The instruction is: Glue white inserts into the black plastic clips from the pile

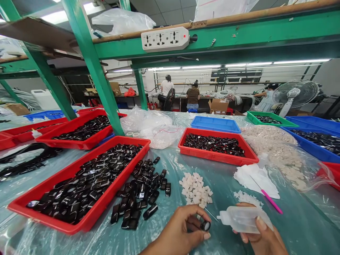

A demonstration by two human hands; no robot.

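My left hand [183, 232] pinches a small black part [205, 225] between thumb and fingers, low in the view. My right hand [261, 235] grips a clear plastic squeeze bottle [243, 219], whose nozzle points left toward the black part. Just beyond my hands lie a loose heap of black parts [145, 193] and a small pile of white pieces [195, 189] on the teal table cover. A large red tray [37, 196] full of black parts stands to the left.
White cloths [256, 177] and a pink stick [271, 201] lie right of the white pile. More red [216, 156], blue [215, 124] and green [265, 122] trays sit further back, with plastic bags [276, 148]. A green frame post [101, 78] rises ahead. People work at far benches; a fan [294, 94] stands right.
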